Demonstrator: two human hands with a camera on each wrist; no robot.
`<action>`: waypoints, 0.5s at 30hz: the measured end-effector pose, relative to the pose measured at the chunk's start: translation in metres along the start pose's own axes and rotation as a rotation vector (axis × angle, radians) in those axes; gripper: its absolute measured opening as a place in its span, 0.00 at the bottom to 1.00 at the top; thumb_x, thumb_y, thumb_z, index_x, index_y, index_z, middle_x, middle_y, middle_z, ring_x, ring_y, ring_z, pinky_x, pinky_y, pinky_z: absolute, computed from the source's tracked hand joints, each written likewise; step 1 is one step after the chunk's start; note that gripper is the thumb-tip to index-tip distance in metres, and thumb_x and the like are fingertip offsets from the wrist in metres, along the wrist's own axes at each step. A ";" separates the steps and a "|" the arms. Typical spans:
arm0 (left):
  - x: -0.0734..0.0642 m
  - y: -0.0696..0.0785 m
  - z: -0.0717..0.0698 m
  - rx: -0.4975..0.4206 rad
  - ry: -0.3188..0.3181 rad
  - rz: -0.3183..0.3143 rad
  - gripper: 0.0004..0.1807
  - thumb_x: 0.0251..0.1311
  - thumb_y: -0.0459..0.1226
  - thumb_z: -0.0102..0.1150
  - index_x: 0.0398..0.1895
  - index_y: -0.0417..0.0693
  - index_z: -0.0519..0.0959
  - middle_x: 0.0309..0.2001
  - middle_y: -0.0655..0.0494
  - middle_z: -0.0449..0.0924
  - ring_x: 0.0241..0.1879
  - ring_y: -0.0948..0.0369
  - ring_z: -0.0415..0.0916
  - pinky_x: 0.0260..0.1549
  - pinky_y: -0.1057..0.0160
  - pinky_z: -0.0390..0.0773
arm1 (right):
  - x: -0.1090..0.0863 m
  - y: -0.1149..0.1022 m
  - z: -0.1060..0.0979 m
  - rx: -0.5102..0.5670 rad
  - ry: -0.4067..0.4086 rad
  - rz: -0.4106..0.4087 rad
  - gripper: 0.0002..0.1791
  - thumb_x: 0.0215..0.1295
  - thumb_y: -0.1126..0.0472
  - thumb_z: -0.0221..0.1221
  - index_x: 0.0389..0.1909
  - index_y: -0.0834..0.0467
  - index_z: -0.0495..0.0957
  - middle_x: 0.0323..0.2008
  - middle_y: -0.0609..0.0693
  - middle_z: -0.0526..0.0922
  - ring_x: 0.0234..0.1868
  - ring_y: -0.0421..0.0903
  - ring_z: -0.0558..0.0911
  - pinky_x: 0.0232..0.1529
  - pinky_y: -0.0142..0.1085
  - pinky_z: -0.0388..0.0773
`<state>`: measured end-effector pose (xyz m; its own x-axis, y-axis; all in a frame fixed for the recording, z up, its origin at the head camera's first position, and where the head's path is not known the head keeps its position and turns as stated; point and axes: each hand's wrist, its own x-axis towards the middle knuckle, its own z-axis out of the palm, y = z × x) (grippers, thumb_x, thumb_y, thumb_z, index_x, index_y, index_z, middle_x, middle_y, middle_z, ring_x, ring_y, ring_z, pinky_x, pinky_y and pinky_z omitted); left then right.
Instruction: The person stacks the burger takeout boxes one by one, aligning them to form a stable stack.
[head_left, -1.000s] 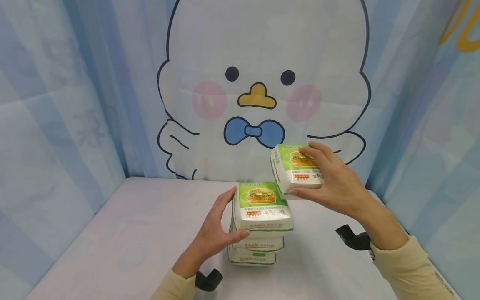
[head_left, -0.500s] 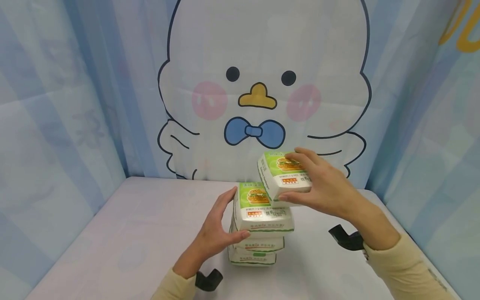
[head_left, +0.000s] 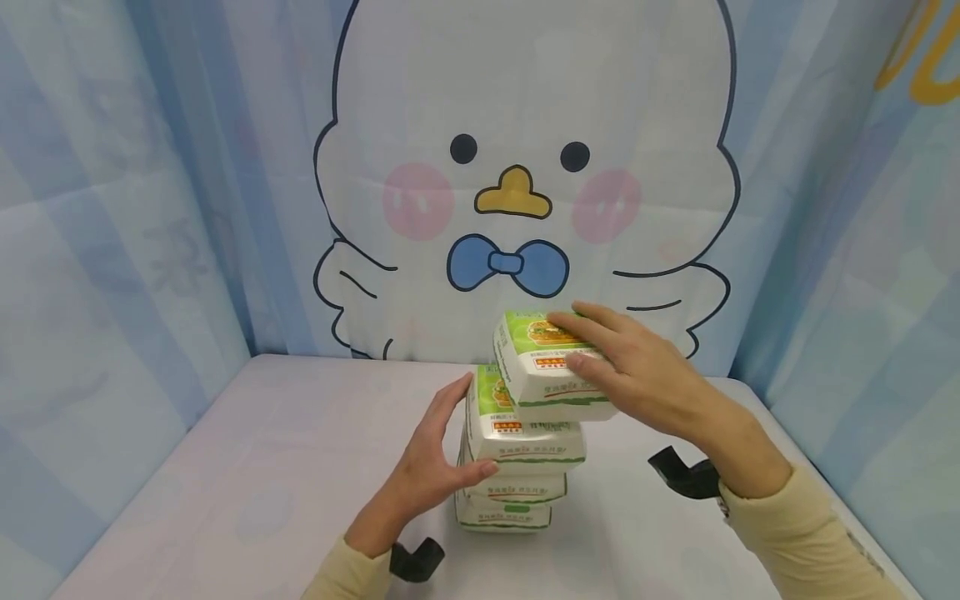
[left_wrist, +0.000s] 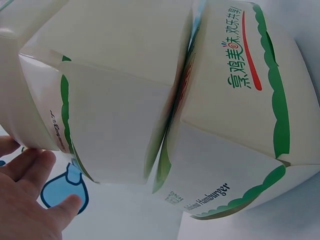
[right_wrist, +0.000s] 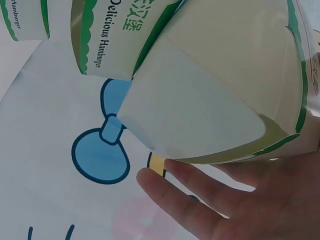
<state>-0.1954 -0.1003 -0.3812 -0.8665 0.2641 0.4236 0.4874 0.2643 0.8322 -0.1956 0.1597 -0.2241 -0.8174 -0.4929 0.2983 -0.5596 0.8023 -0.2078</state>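
Several white and green hamburger boxes with a burger picture on the lid stand in a slightly uneven stack point(head_left: 517, 492) at mid-table. My left hand point(head_left: 427, 467) holds the stack's upper box point(head_left: 536, 451), thumb on its front and fingers at its back left. In the left wrist view, my fingers point(left_wrist: 35, 170) touch a carton's side. Another hamburger box point(head_left: 543, 387) sits above the stack, shifted right and back and slightly tilted. My right hand point(head_left: 645, 375) lies over its right side, fingers extended across the lid. Whether this box rests fully on the one below is hidden.
The pale table point(head_left: 300, 467) extends around the stack. Behind it hangs a curtain point(head_left: 525, 100) printed with a cartoon chick and a blue bow. Curtains also line both sides. A black strap point(head_left: 416, 560) sits at each wrist.
My right hand has brought the top box left and down over the stack. Its thumb has moved up off the box's lower front edge. The left hand has stayed in place.
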 end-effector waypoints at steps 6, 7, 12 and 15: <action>-0.001 0.000 0.001 -0.013 -0.007 -0.008 0.53 0.50 0.50 0.73 0.78 0.67 0.51 0.77 0.62 0.53 0.77 0.55 0.51 0.69 0.30 0.56 | 0.002 -0.003 0.003 0.012 0.045 0.015 0.33 0.69 0.36 0.52 0.72 0.40 0.64 0.74 0.48 0.62 0.67 0.58 0.70 0.55 0.64 0.76; -0.001 0.000 0.001 -0.015 -0.007 -0.007 0.53 0.50 0.50 0.73 0.78 0.67 0.51 0.76 0.63 0.53 0.77 0.55 0.51 0.69 0.30 0.56 | 0.002 -0.003 0.004 0.019 0.059 0.010 0.33 0.68 0.35 0.53 0.71 0.41 0.65 0.74 0.48 0.63 0.66 0.57 0.70 0.55 0.62 0.77; -0.001 0.000 0.001 -0.014 -0.008 -0.001 0.53 0.50 0.49 0.73 0.77 0.69 0.51 0.76 0.64 0.53 0.76 0.55 0.52 0.69 0.30 0.56 | 0.005 -0.007 0.009 0.062 0.109 -0.021 0.33 0.64 0.36 0.58 0.68 0.45 0.69 0.71 0.47 0.66 0.63 0.53 0.72 0.54 0.56 0.79; -0.001 0.000 0.001 -0.011 -0.015 0.009 0.53 0.51 0.49 0.73 0.77 0.70 0.50 0.77 0.63 0.52 0.76 0.55 0.51 0.70 0.30 0.55 | 0.007 -0.009 0.012 0.087 0.128 -0.031 0.34 0.63 0.37 0.59 0.67 0.46 0.70 0.70 0.47 0.67 0.63 0.53 0.73 0.54 0.54 0.79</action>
<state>-0.1943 -0.0999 -0.3817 -0.8606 0.2802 0.4254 0.4935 0.2522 0.8324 -0.1979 0.1450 -0.2317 -0.7784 -0.4657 0.4210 -0.5988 0.7523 -0.2747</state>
